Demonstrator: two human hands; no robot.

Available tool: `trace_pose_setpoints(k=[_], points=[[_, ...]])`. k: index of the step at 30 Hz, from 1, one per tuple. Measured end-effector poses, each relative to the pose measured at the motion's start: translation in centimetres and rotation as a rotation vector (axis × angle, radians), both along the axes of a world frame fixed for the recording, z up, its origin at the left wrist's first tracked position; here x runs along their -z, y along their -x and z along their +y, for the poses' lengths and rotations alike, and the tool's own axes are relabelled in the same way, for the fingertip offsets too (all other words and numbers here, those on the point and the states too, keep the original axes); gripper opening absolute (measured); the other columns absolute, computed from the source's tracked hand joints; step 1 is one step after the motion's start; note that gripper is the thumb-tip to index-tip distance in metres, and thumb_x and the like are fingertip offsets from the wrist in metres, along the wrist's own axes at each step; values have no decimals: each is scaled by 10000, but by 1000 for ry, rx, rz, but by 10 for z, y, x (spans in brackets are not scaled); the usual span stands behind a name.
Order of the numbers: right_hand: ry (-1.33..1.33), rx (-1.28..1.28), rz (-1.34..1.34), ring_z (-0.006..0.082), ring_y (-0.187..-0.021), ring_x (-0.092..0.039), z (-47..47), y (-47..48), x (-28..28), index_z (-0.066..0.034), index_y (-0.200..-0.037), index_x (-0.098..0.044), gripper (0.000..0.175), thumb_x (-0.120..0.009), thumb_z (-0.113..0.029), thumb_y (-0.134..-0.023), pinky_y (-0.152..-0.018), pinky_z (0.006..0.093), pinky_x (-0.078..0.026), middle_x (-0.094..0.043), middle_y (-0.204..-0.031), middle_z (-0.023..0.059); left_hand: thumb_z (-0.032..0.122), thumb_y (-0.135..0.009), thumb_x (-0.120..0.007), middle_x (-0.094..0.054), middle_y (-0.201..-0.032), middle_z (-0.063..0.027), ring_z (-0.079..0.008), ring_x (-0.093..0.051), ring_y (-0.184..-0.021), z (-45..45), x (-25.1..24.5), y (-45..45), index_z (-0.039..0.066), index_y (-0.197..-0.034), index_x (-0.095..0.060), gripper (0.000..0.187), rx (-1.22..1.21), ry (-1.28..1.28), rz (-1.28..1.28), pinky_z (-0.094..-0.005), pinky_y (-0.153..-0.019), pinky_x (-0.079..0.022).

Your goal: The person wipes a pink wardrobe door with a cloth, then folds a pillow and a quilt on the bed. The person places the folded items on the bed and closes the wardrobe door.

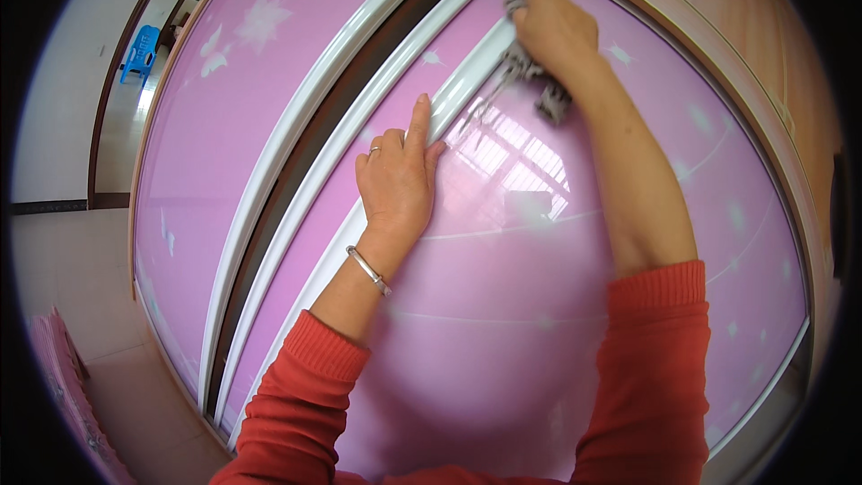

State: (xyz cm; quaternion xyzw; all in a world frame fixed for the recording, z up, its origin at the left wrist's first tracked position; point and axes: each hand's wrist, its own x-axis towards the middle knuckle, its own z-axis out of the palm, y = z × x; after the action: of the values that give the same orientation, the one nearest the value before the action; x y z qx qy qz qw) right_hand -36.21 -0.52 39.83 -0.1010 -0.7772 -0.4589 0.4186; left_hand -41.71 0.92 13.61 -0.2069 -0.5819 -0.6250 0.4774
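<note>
High on a glossy pink wardrobe door [498, 296], my right hand [559, 30] grips a grey patterned cloth [553, 104]. It presses the cloth against the upper part of a white door-frame strip [465, 84]. Part of the cloth hangs loose below my fingers. Lower on that same strip rests my left hand [399, 178], its index finger pointing up along the strip and its thumb apart on the right side. It holds no loose object. A ring and a bracelet [368, 271] are on this hand and wrist.
Left of the strip, a dark gap [269, 199] runs between white frame edges, beside another pink door panel [222, 114]. A wooden surround [761, 60] borders the doors. Through a doorway at far left stands a blue plastic chair [141, 52]. Pink fabric [71, 391] shows at lower left above the tiled floor [101, 269].
</note>
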Motion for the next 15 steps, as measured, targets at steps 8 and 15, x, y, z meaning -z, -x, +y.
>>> trace_pose_setpoints(k=[8,15], points=[[-260,52,-219,338,-910,-673,9,-23,60,-76,-1081,-659,254,-526,-168,-885,-763,452,-543,-632,-1074,146,290,-905,-672,-616,-895,-67,-248,-597,-856,0,-1,-4,127,-1479,-388,660,21,5,-46,-402,-708,-394],[-152,61,121,336,-1040,-628,7,-7,-34,-103,-1093,-658,310,-427,-198,-908,-856,492,-508,-620,-1133,111,303,-888,-693,-614,-887,-72,-245,-593,-829,2,0,-5,101,-1472,-391,688,42,-53,-15,-398,-691,-380]])
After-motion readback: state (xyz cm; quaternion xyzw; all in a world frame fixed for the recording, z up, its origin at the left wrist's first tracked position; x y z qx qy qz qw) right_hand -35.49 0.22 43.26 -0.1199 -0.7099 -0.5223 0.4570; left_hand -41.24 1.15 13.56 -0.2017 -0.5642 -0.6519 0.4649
